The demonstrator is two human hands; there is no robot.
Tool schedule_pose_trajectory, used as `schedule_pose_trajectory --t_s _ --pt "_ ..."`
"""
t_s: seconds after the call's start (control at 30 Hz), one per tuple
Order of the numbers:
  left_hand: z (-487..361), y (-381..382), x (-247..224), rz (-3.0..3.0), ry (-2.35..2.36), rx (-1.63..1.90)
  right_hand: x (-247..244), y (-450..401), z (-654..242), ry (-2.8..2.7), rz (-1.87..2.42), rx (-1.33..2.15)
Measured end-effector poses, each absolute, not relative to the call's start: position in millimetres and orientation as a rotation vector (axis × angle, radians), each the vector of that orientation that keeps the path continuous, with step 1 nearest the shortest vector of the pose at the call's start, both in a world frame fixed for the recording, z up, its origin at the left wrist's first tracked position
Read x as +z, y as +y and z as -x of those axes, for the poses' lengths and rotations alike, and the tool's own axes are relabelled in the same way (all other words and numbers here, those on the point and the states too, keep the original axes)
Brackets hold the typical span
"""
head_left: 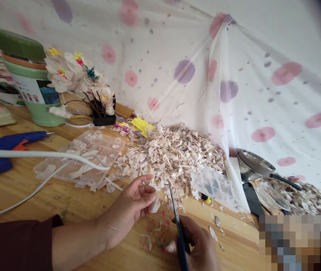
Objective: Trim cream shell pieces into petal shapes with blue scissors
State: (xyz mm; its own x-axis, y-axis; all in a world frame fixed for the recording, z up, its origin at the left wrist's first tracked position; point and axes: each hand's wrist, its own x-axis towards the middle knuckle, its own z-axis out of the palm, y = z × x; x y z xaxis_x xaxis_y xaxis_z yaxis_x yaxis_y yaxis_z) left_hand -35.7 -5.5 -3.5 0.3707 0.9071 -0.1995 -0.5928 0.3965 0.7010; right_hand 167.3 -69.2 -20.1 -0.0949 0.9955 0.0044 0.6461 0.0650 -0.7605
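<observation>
My left hand (138, 199) pinches a pale, thin petal-like piece (155, 204) between thumb and fingers, above the wooden table. Dark-handled scissors (181, 237) are in my right hand (200, 241), at the bottom middle. Their blades point up and away, just right of the held piece and apart from it. Beyond both hands lies a big heap of pale, dry petal-like pieces (174, 154). A few loose scraps (213, 233) lie on the table around my right hand.
Left of the heap are a clear compartment box (64, 171), white cables (44, 153) and a blue glue gun (13, 141). Handmade flowers (78, 73) stand behind, beside a green bucket (43, 113). To the right are a clear divided tray (217, 186) and a metal pan (255, 165).
</observation>
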Motion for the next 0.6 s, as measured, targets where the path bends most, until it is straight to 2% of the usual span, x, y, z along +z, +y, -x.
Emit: schedule_pose_trajectory --t_s 0.2,0.6 --pt "35.5 -4.3 -3.7 -0.541 0.643 1.040 -23.2 -71.6 -159.9 -1.689 1.603 0.768" --pt "35.9 -3.5 -2.7 -0.496 0.651 1.081 -21.8 -74.7 -163.8 -1.806 1.589 0.607"
